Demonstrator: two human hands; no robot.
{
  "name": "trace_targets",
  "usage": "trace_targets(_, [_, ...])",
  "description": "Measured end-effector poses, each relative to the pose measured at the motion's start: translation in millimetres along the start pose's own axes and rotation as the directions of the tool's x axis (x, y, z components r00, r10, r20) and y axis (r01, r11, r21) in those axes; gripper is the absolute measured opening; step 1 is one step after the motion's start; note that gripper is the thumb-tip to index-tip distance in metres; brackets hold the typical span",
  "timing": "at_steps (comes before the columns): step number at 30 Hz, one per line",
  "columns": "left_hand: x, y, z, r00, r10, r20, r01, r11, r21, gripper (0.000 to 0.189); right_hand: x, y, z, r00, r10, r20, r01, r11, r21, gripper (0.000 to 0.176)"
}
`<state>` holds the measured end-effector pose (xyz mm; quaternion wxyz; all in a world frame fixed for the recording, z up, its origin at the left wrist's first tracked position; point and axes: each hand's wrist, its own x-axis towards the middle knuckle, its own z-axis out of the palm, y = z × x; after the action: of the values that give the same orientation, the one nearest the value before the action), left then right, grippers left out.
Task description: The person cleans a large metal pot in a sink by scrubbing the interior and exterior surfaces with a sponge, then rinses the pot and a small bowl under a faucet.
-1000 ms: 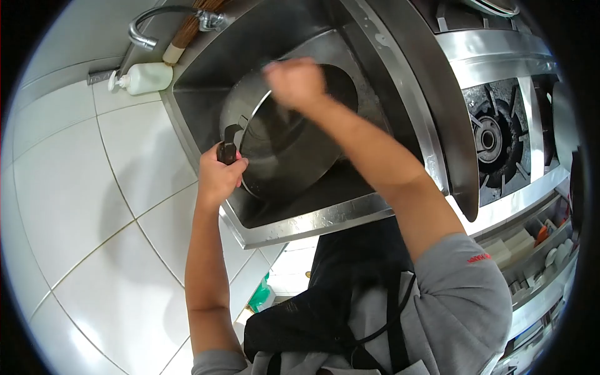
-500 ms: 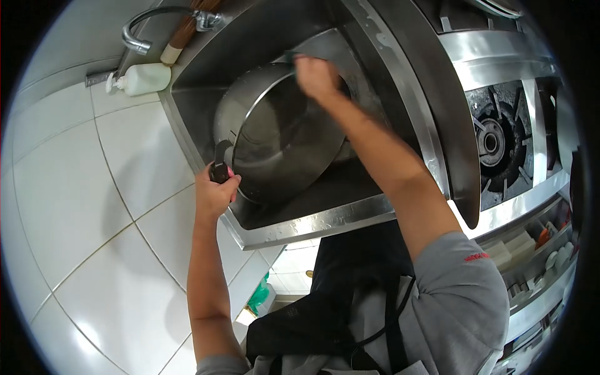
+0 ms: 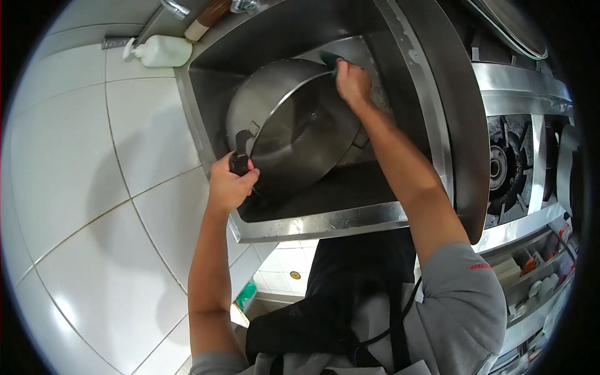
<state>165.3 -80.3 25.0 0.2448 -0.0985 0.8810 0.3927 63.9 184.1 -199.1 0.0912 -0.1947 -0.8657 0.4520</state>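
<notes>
A large metal pot [image 3: 256,94] lies tilted in the steel sink [image 3: 312,228], its open mouth turned toward the lower right. My left hand [image 3: 231,184] is closed around a dark handle [image 3: 240,161] at the pot's near left side. At the far rim, my right hand [image 3: 354,81] grips a dark green scouring pad [image 3: 329,59] against the pot's edge. Some of the pad is hidden by the fingers. A small metal loop handle [image 3: 360,139] shows on the pot's right side.
A white pump bottle [image 3: 164,51] lies on the tiled counter [image 3: 69,162] beside a wooden-handled brush [image 3: 206,20]. The tap [image 3: 175,9] is partly cut off above. Beyond the sink's right wall [image 3: 462,125] is a gas burner [image 3: 498,169].
The camera view has shifted, so the sink and pot appear farther right. My right hand has slid along the pot's far rim with the pad. My left hand keeps its hold.
</notes>
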Motion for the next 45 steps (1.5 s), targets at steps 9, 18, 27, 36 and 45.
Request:
trace_targets(9, [-7.4,-7.2,5.3,0.998,0.058,0.039,-0.06,0.997,0.044,0.013,-48.5,-89.7,-30.7,0.84,-0.542,-0.017,0.541,0.84,-0.03,0.026])
trace_targets(18, [-7.7,0.4,9.9,0.998,0.051,0.035,-0.053,0.997,0.062,0.013,-65.0,-117.0,-28.7,0.699,-0.646,0.306,0.712,0.664,-0.226,0.026])
trace_targets(27, [-13.7,-27.9,7.0,0.996,0.09,0.012,-0.09,0.994,0.066,0.012,25.3,-43.2,-47.5,0.591,-0.112,0.799,0.144,0.989,0.033,0.049])
trace_targets(36, [-10.4,-0.1,6.7,0.956,0.288,0.051,-0.292,0.94,0.177,0.016,-52.6,-146.6,-73.0,0.529,-0.239,0.814,0.578,0.804,-0.14,0.062])
trace_targets(45, [60.3,72.9,-16.0,0.848,0.444,0.288,-0.525,0.777,0.347,0.023,51.9,-135.8,-163.6,0.856,0.048,0.514,-0.299,0.858,0.417,0.04])
